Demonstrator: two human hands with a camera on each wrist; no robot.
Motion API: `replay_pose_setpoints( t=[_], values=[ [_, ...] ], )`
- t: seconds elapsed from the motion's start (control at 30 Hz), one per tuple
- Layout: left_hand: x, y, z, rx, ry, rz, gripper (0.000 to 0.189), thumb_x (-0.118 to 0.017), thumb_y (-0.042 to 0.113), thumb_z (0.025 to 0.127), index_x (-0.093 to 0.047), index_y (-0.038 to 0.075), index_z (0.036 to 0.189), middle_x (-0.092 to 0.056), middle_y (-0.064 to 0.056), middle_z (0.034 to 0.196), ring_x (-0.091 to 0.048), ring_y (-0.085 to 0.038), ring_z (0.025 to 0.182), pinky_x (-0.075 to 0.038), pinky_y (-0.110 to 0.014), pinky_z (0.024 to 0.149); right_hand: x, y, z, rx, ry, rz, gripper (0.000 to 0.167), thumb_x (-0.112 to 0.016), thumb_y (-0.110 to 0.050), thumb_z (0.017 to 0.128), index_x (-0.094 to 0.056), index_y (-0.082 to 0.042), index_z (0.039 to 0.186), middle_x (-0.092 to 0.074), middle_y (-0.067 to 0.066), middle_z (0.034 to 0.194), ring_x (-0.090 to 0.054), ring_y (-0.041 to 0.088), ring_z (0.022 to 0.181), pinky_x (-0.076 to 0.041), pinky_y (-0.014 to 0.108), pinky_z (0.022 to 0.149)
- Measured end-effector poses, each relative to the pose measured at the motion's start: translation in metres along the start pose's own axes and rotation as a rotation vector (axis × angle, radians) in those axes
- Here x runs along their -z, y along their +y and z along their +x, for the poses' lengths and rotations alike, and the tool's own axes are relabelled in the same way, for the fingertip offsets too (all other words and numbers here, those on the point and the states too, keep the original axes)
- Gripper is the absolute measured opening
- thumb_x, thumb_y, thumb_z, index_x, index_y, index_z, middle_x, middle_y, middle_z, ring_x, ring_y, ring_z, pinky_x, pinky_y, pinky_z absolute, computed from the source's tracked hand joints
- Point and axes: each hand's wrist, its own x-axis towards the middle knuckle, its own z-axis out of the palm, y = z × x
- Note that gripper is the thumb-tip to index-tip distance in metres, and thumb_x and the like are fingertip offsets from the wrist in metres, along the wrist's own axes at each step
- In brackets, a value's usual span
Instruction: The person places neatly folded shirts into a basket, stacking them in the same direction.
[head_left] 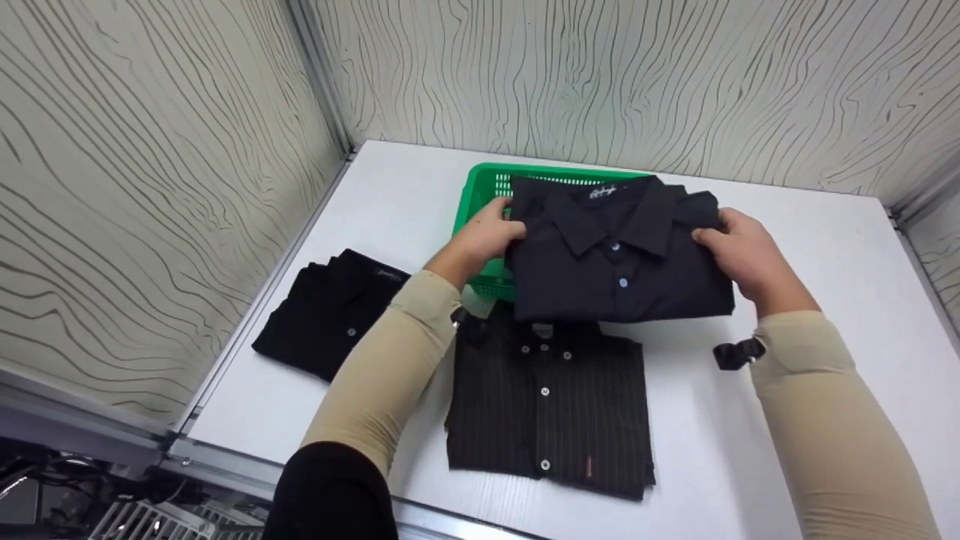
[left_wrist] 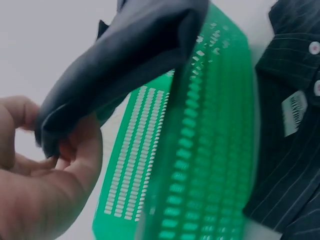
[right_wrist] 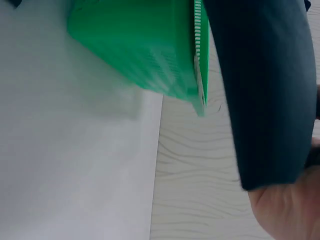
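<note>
A folded dark navy shirt (head_left: 600,277), collar and buttons facing up, is held by its two sides above a green plastic basket (head_left: 463,210). My left hand (head_left: 487,234) pinches its left edge between thumb and fingers; the left wrist view shows the hand (left_wrist: 55,170) gripping the cloth's folded border. On the opposite edge my right hand (head_left: 742,251) grips with the thumb on top. In the right wrist view the shirt (right_wrist: 265,100) hangs beside the basket (right_wrist: 135,45), and only part of the right hand (right_wrist: 290,210) shows. The shirt hides much of the basket's inside.
A folded pinstriped dark shirt (head_left: 592,412) lies on the white table (head_left: 705,450) in front of the basket. Another folded black shirt (head_left: 315,322) lies at the left, partly behind my left forearm. Wood-patterned panels (head_left: 600,75) stand along the table's back and left sides.
</note>
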Motion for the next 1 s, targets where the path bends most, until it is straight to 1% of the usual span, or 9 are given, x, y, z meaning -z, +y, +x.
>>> replay_pose_setpoints(
  t=[0.13, 0.23, 0.3, 0.47, 0.53, 0.6, 0.7, 0.87, 1.0],
  values=[
    [0.014, 0.002, 0.003, -0.017, -0.079, -0.060, 0.086, -0.060, 0.003, 0.093, -0.012, 0.013, 0.163, -0.036, -0.017, 0.155, -0.056, -0.025, 0.123, -0.048, -0.038, 0.101, -0.008, -0.011, 0.010, -0.016, 0.011, 0.010, 0.040, -0.047, -0.028, 0.104, -0.051, 0.005, 0.127, -0.052, 0.017, 0.110, -0.050, 0.023, 0.088, -0.046, 0.031, 0.070],
    [0.022, 0.005, 0.008, -0.051, -0.070, -0.033, 0.086, -0.059, -0.002, 0.093, -0.012, 0.013, 0.163, -0.039, -0.017, 0.154, -0.055, -0.025, 0.126, -0.047, -0.036, 0.102, -0.013, -0.017, 0.016, -0.024, 0.024, 0.009, 0.035, -0.048, -0.025, 0.103, -0.051, 0.004, 0.122, -0.052, 0.016, 0.109, -0.049, 0.024, 0.089, -0.046, 0.031, 0.070],
    [0.026, 0.007, 0.011, -0.080, -0.018, 0.022, 0.082, -0.057, -0.003, 0.094, -0.015, 0.012, 0.163, -0.042, -0.017, 0.152, -0.055, -0.025, 0.127, -0.047, -0.035, 0.102, -0.017, -0.021, 0.021, -0.029, 0.031, 0.009, 0.035, -0.047, -0.025, 0.103, -0.051, 0.005, 0.121, -0.052, 0.018, 0.111, -0.050, 0.025, 0.091, -0.046, 0.033, 0.073],
    [0.036, 0.012, 0.023, -0.134, 0.182, 0.174, 0.074, -0.052, -0.005, 0.093, -0.027, 0.013, 0.160, -0.048, -0.014, 0.148, -0.054, -0.023, 0.127, -0.046, -0.036, 0.102, -0.029, -0.032, 0.030, -0.022, 0.052, -0.003, 0.041, -0.046, -0.024, 0.103, -0.047, 0.006, 0.131, -0.053, 0.024, 0.125, -0.051, 0.032, 0.105, -0.046, 0.045, 0.088],
    [0.038, 0.009, 0.028, -0.145, 0.254, 0.243, 0.071, -0.051, -0.005, 0.093, -0.030, 0.013, 0.158, -0.050, -0.013, 0.147, -0.053, -0.022, 0.128, -0.044, -0.036, 0.104, -0.034, -0.036, 0.034, 0.000, 0.074, -0.030, 0.041, -0.047, -0.023, 0.103, -0.047, 0.006, 0.132, -0.053, 0.026, 0.128, -0.052, 0.036, 0.110, -0.045, 0.052, 0.093],
    [0.038, 0.004, 0.032, -0.153, 0.305, 0.313, 0.069, -0.049, -0.005, 0.093, -0.031, 0.014, 0.158, -0.051, -0.012, 0.146, -0.051, -0.021, 0.130, -0.042, -0.036, 0.106, -0.040, -0.037, 0.038, 0.027, 0.094, -0.088, 0.039, -0.047, -0.022, 0.103, -0.048, 0.005, 0.130, -0.053, 0.028, 0.130, -0.052, 0.040, 0.113, -0.043, 0.056, 0.096],
    [0.035, -0.008, 0.037, -0.161, 0.352, 0.405, 0.067, -0.047, -0.006, 0.095, -0.031, 0.013, 0.157, -0.050, -0.010, 0.148, -0.048, -0.020, 0.133, -0.040, -0.035, 0.109, -0.049, -0.033, 0.043, 0.052, 0.099, -0.201, 0.038, -0.047, -0.022, 0.104, -0.048, 0.005, 0.129, -0.053, 0.031, 0.132, -0.051, 0.044, 0.117, -0.040, 0.061, 0.098],
    [0.023, -0.026, 0.042, -0.132, 0.402, 0.575, 0.062, -0.044, -0.003, 0.100, -0.030, 0.014, 0.158, -0.040, -0.007, 0.157, -0.038, -0.020, 0.143, -0.034, -0.036, 0.114, -0.062, -0.024, 0.045, 0.030, 0.062, -0.337, 0.048, -0.047, -0.024, 0.105, -0.044, 0.007, 0.140, -0.049, 0.034, 0.138, -0.050, 0.049, 0.121, -0.038, 0.065, 0.101],
    [0.014, -0.034, 0.043, -0.145, 0.413, 0.737, 0.058, -0.043, -0.001, 0.104, -0.030, 0.014, 0.159, -0.042, -0.010, 0.154, -0.043, -0.022, 0.139, -0.037, -0.035, 0.112, -0.068, -0.020, 0.046, 0.028, 0.075, -0.406, 0.052, -0.048, -0.023, 0.103, -0.043, 0.008, 0.144, -0.049, 0.035, 0.139, -0.048, 0.052, 0.123, -0.032, 0.066, 0.105]
  ],
)
